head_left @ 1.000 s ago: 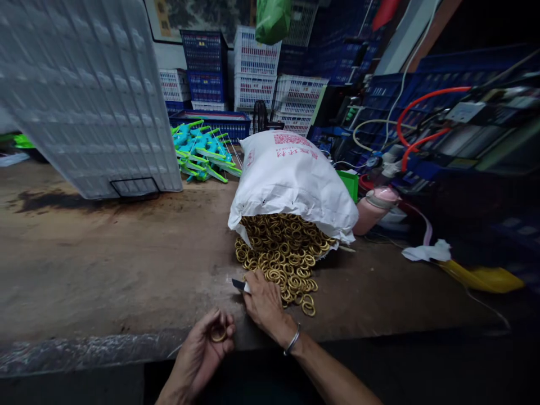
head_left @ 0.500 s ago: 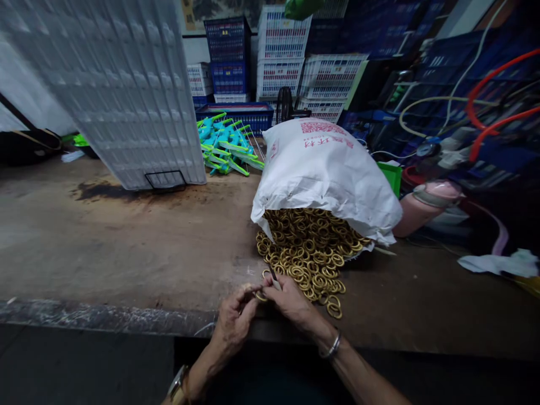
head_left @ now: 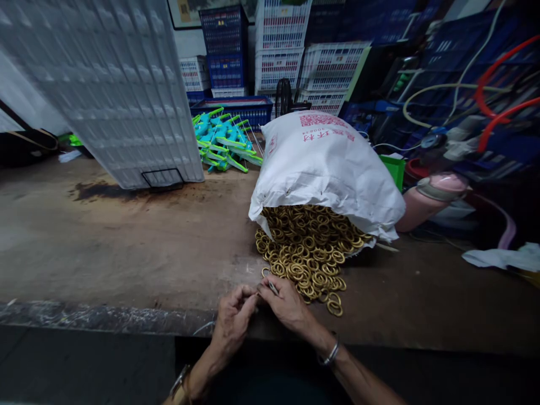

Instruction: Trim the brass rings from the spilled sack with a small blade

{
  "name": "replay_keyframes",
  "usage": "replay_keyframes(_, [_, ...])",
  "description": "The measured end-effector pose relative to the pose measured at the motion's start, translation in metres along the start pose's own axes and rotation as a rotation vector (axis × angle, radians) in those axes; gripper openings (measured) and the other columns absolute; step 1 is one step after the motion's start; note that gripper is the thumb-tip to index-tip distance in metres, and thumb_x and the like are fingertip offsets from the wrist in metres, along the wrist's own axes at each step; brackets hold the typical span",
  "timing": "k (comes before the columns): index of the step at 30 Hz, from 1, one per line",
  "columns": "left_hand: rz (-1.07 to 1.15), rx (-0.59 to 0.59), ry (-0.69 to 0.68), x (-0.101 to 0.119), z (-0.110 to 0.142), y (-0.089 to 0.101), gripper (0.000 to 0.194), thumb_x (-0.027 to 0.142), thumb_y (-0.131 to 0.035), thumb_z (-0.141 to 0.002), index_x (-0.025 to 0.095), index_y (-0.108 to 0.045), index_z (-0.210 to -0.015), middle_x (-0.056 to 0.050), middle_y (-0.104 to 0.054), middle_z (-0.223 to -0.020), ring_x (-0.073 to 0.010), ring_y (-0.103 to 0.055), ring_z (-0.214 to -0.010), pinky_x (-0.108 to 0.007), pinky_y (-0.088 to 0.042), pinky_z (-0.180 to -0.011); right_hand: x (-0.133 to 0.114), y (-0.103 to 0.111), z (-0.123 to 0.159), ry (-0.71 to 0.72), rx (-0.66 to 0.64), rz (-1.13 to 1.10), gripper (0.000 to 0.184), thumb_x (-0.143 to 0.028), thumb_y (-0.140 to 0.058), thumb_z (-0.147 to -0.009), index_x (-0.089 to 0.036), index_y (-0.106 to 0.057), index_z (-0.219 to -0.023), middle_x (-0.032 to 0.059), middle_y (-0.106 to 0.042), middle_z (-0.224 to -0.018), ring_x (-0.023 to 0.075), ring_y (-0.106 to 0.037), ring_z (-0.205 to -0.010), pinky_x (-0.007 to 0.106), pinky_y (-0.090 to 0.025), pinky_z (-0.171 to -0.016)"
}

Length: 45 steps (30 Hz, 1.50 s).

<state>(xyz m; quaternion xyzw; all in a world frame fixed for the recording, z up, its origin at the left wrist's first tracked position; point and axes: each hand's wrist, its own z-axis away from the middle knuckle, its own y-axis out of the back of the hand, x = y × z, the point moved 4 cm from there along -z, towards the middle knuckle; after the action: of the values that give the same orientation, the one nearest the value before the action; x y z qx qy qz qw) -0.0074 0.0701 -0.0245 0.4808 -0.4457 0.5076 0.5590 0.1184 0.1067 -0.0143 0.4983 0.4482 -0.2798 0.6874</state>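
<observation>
My left hand (head_left: 236, 315) is closed in a pinch, thumb against the fingers, at the table's front edge. A gold-coloured ring is in its fingertips, almost wholly hidden now. My right hand (head_left: 287, 304) meets it fingertip to fingertip and is shut on a small slim tool (head_left: 273, 288), with a metallic end showing above the fingers; its kind is unclear. Just beyond the right hand lies a heap of gold-coloured rings (head_left: 310, 261), spilling from the mouth of a white woven sack (head_left: 324, 157) with red print. One loose ring (head_left: 265, 273) rests at the heap's near left.
A tall ribbed translucent panel (head_left: 126, 95) stands on the wooden table (head_left: 126, 242) at left. Behind it are teal and green plastic pieces (head_left: 228, 140). Stacked crates (head_left: 278, 67) fill the back. A pink bottle (head_left: 434, 199), hoses and a white cloth (head_left: 498, 257) are at right.
The right fingers have shifted and the tool lies lower, with less of it showing. The ring between the fingertips is now mostly hidden. The view has moved slightly.
</observation>
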Motion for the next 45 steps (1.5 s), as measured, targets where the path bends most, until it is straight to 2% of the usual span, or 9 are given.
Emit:
replay_keyframes(3, [0.194,-0.141,0.214,-0.004,0.003,-0.008,0.028,0.043,-0.052,-0.076,0.016,-0.051,-0.069,0.008,-0.037,-0.045,-0.0043,-0.024,-0.037,-0.018,-0.017,-0.038,0.0,-0.001,0.001,-0.019,0.003,0.003,0.022,-0.029,-0.045,-0.078,-0.017,-0.05,-0.061,-0.0057,-0.042,-0.055,0.0078,-0.036,-0.053,0.02,-0.027,-0.05])
replay_keyframes(6, [0.345,-0.226,0.262,-0.004,0.007,-0.013,0.03,0.045,-0.051,-0.077,0.017,-0.049,-0.068,0.01,-0.03,-0.042,-0.0037,-0.018,-0.036,-0.018,-0.012,-0.036,-0.002,-0.001,0.001,-0.036,-0.024,-0.046,0.023,-0.029,-0.043,-0.079,-0.017,-0.05,-0.061,-0.0053,-0.044,-0.053,0.0082,-0.038,-0.053,0.02,-0.028,-0.049])
replay_keyframes(9, [0.43,-0.206,0.263,-0.005,0.008,-0.013,0.028,0.043,-0.051,-0.078,0.017,-0.048,-0.07,0.008,-0.038,-0.048,-0.003,-0.02,-0.036,-0.018,-0.012,-0.035,0.001,0.0,0.002,-0.035,-0.003,-0.081,0.026,-0.029,-0.037,-0.081,-0.017,-0.048,-0.06,-0.0034,-0.049,-0.054,0.009,-0.043,-0.053,0.02,-0.031,-0.052])
replay_keyframes(13, [0.46,-0.147,0.254,-0.007,0.008,-0.012,0.026,0.041,-0.054,-0.077,0.017,-0.047,-0.073,0.006,-0.046,-0.058,-0.0018,-0.023,-0.037,-0.017,-0.014,-0.036,0.007,0.001,0.007,0.043,0.072,0.212,0.017,-0.02,-0.038,-0.079,-0.018,-0.053,-0.071,-0.001,-0.054,-0.061,0.0109,-0.047,-0.056,0.021,-0.03,-0.055])
replay_keyframes(20, [0.388,-0.09,0.273,-0.007,0.01,-0.009,0.028,0.044,-0.055,-0.074,0.018,-0.043,-0.077,0.005,-0.05,-0.06,-0.0022,-0.028,-0.04,-0.017,-0.017,-0.038,0.002,-0.009,0.019,0.109,-0.066,0.572,0.027,-0.007,-0.038,-0.067,-0.02,-0.055,-0.084,0.0016,-0.061,-0.072,0.0136,-0.052,-0.065,0.023,-0.026,-0.058])
replay_keyframes(28, [0.253,-0.073,0.208,-0.005,0.012,-0.004,0.031,0.046,-0.051,-0.077,0.017,-0.044,-0.069,0.007,-0.042,-0.053,-0.0028,-0.026,-0.04,-0.017,-0.018,-0.038,-0.004,-0.012,0.02,0.061,-0.131,0.727,0.034,-0.008,-0.039,-0.068,-0.017,-0.051,-0.099,0.0041,-0.062,-0.076,0.0164,-0.054,-0.068,0.025,-0.026,-0.059])
replay_keyframes(36, [0.416,-0.165,0.286,0.001,0.034,-0.001,0.025,0.041,-0.053,-0.078,0.019,-0.044,-0.073,0.006,-0.046,-0.055,-0.0023,-0.028,-0.037,-0.016,-0.015,-0.035,-0.006,-0.001,0.005,-0.069,-0.012,0.857,0.028,-0.005,-0.037,-0.075,-0.017,-0.051,-0.096,0.0051,-0.062,-0.079,0.0168,-0.056,-0.071,0.027,-0.025,-0.058])
replay_keyframes(39, [0.539,-0.199,0.31,0.004,0.033,-0.003,0.024,0.041,-0.052,-0.079,0.018,-0.047,-0.074,0.005,-0.047,-0.056,-0.0025,-0.027,-0.037,-0.016,-0.013,-0.034,-0.007,0.003,-0.001,-0.023,0.046,0.883,0.024,-0.009,-0.038,-0.078,-0.019,-0.05,-0.096,0.0055,-0.061,-0.088,0.0175,-0.055,-0.075,0.028,-0.027,-0.06])
replay_keyframes(45, [0.609,-0.14,0.374,-0.003,0.022,-0.002,0.028,0.041,-0.054,-0.077,0.014,-0.058,-0.078,0.003,-0.046,-0.051,-0.0045,-0.03,-0.041,-0.016,-0.02,-0.036,0.0,-0.006,-0.008,-0.005,0.094,0.959,0.022,-0.017,-0.04,-0.083,-0.022,-0.049,-0.102,0.0066,-0.056,-0.096,0.0187,-0.054,-0.075,0.03,-0.032,-0.063])
